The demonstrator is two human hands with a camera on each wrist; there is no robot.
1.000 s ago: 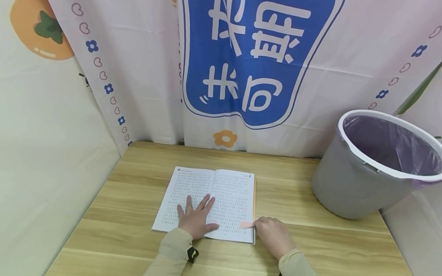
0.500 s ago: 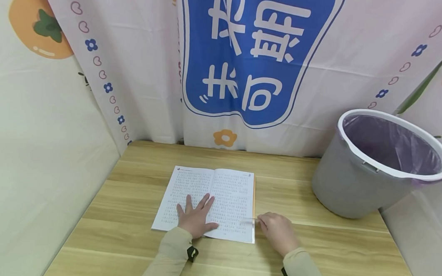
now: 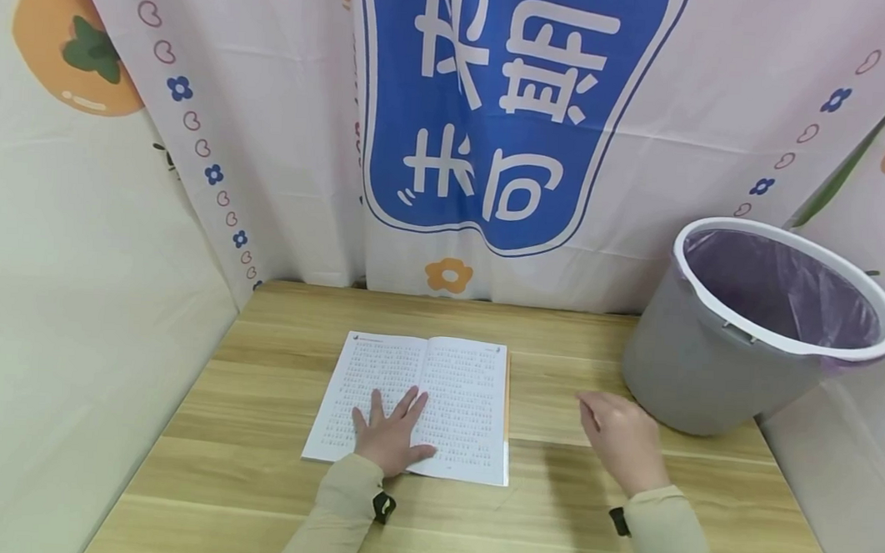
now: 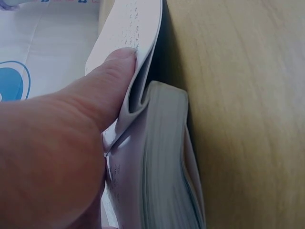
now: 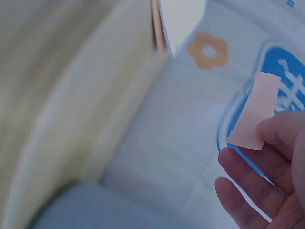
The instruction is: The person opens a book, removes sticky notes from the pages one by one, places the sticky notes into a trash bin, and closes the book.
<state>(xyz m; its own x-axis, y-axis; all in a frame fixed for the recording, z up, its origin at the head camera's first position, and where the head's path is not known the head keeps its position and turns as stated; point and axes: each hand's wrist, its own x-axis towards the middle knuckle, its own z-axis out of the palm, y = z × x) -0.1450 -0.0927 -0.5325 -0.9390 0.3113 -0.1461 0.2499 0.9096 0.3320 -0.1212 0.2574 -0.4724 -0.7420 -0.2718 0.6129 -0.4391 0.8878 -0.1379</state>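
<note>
An open book [image 3: 464,403] with printed pages lies on the wooden table. My left hand [image 3: 390,441] rests on it with spread fingers, near the lower part of the centre fold. In the left wrist view the thumb [image 4: 114,71] presses on a page beside the fold, and the thick page block [image 4: 164,157] shows below. My right hand [image 3: 622,440] is raised to the right of the book, near the bin. Between its thumb and forefinger it pinches a small pink sticky note [image 5: 257,107], seen in the right wrist view; in the head view the hand hides this note.
A grey bin [image 3: 678,372] with a white rim and purple liner stands at the table's right back. Behind the wooden table [image 3: 273,359] hangs a printed curtain [image 3: 310,219], and a pale wall covering [image 3: 89,291] runs along the left.
My right hand has drawn the pink sticky note off the right page and carried it rightward, towards the bin. The left hand keeps its place on the book.
</note>
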